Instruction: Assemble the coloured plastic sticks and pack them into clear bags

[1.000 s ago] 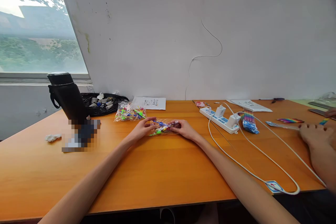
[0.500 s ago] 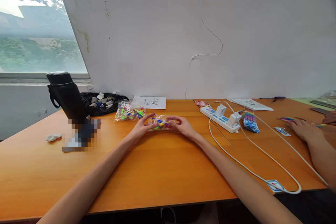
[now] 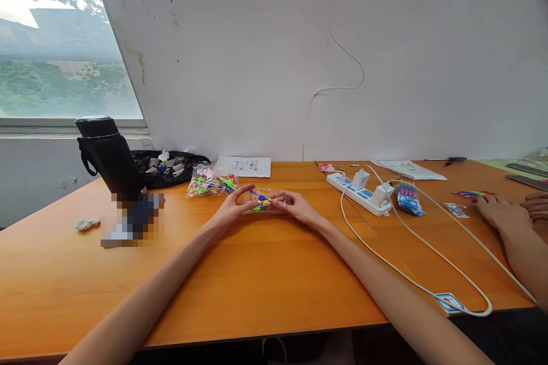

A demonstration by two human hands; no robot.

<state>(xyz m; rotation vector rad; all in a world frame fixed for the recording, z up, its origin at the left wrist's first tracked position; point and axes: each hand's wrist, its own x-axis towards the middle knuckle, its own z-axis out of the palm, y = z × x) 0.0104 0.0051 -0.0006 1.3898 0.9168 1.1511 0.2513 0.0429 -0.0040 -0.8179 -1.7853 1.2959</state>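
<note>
Between my two hands, low over the table (image 3: 257, 285), is a clear plastic bag (image 3: 262, 203) of small blue, yellow and green plastic pieces. My left hand (image 3: 233, 207) grips its left end, thumb toward the pieces. At the other end my right hand (image 3: 296, 206) has its thumb and fingers closed on the bag. Their far sides are hidden from me. Just behind my left hand lies a second clear bag (image 3: 210, 182) with green, blue and pink pieces.
A white power strip (image 3: 359, 197) with chargers and looping cables lies to the right, beside a packet of colourful items (image 3: 409, 197). Another person's hands (image 3: 503, 214) rest at far right. On the left stand a black bottle (image 3: 109, 159) and a black plastic bag (image 3: 188, 162) of rubbish.
My hands stay nearly in place while the blue and yellow pieces shift slightly in the bag. At the right, the other person's hands have moved a little and a small packet has shifted left.
</note>
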